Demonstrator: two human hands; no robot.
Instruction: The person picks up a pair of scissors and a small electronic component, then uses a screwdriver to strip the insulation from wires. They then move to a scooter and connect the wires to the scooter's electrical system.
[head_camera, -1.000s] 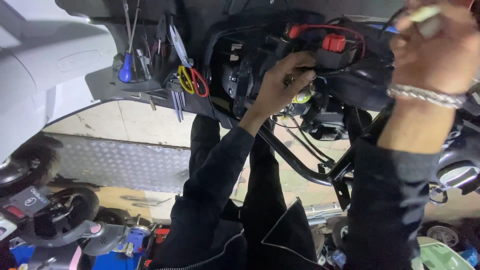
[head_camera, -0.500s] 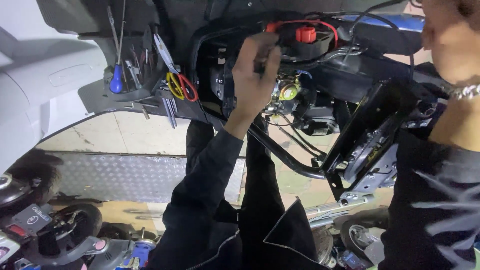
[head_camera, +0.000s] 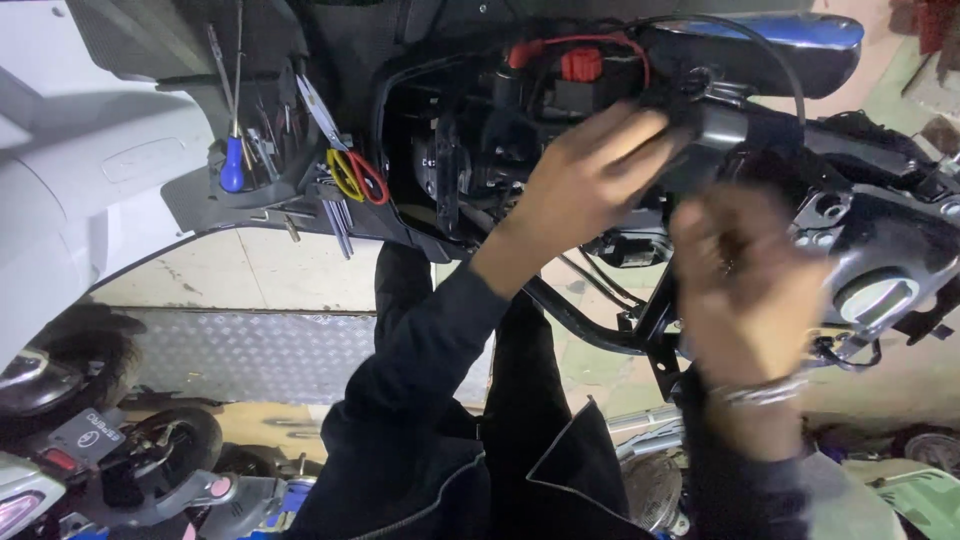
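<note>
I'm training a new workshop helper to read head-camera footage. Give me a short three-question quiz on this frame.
1. True or false: the left hand reaches into the open black scooter body, below the red plastic terminal cap.
2. Which wrist wears the silver metal bracelet? A) left B) right C) neither
3. Fill in: the screwdriver with the round ____ handle stands in the grey tool tray, left of the yellow and red handled pliers.

Key: 1 true; 2 B, it sits below the blurred right hand; 3 blue.
</note>
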